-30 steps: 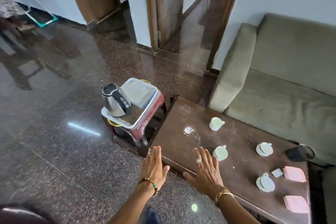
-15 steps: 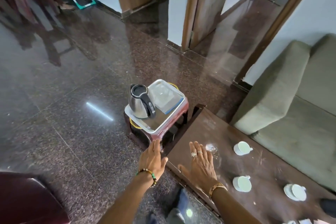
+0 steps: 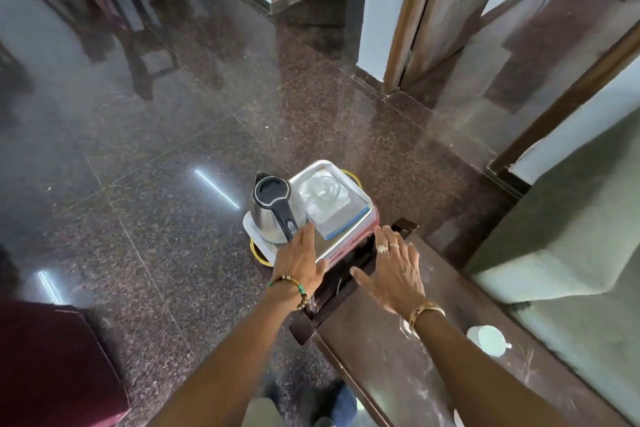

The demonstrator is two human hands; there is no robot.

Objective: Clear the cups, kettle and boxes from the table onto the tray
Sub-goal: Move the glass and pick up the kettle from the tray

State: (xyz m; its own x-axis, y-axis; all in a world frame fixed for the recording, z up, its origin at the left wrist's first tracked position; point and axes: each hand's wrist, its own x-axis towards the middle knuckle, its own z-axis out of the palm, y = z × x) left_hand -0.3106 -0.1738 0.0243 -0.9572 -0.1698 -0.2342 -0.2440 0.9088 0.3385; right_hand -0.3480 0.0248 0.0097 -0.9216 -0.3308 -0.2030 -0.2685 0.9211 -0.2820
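Steel kettle with black handle (image 3: 273, 215) and clear plastic box (image 3: 332, 204) sit on the white rectangular tray (image 3: 247, 225), kettle at its left end; my left hand (image 3: 301, 260) and right hand (image 3: 394, 274) are spread and empty; one white ceramic cup (image 3: 488, 340) waits at the brown wooden table's (image 3: 398, 374) right edge.

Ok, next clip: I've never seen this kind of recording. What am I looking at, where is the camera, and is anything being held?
No machine here: these are a person's two bare hands, filmed by one wide-angle camera worn on the person's head, looking forward and down. The left hand is stretched over the near edge of a metal tray, which sits on a red stool beside the wooden table. On the tray stand a steel kettle and a clear box. The right hand is spread flat over the table's end. One white cup shows on the table. Both hands are open; neither holds anything.
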